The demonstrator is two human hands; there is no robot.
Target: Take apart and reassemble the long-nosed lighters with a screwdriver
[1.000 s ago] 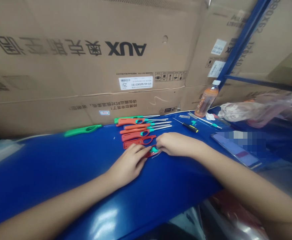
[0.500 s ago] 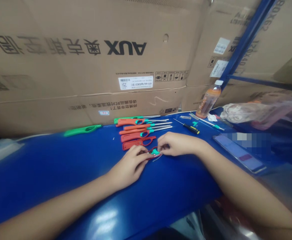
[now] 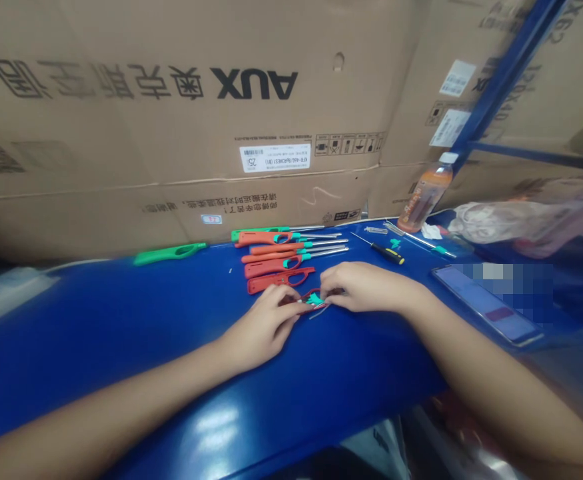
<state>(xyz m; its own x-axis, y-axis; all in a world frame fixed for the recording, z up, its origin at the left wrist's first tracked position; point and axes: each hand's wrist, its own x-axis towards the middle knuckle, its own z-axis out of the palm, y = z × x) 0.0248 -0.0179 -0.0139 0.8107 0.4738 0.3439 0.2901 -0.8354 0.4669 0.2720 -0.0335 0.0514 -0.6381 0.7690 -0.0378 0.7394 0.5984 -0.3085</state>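
Note:
Between my two hands is a red lighter half-shell [image 3: 320,307] with a teal trigger piece [image 3: 314,299] in it, and a thin clear strip hangs below. My left hand [image 3: 271,325] grips its left end, thumb and fingers closed. My right hand [image 3: 358,287] pinches at the right end; its fingertips partly hide what they hold. Just behind lies a red lighter casing half [image 3: 281,280]. Beyond it, several long-nosed lighters in red, orange and green lie side by side, among them a red lighter [image 3: 271,267] with a teal trigger and metal tube.
A green casing half [image 3: 170,254] lies at the back left. To the right are a black and yellow screwdriver [image 3: 388,254], a metal tube [image 3: 424,243], a phone [image 3: 486,303], an orange drink bottle [image 3: 427,193] and a plastic bag [image 3: 488,221]. Large cardboard boxes [image 3: 171,133] stand behind the blue table [image 3: 136,333].
The view has shifted slightly, so things appear a little further right and higher. Both hands stay closed around the red shell, with only slight finger movement.

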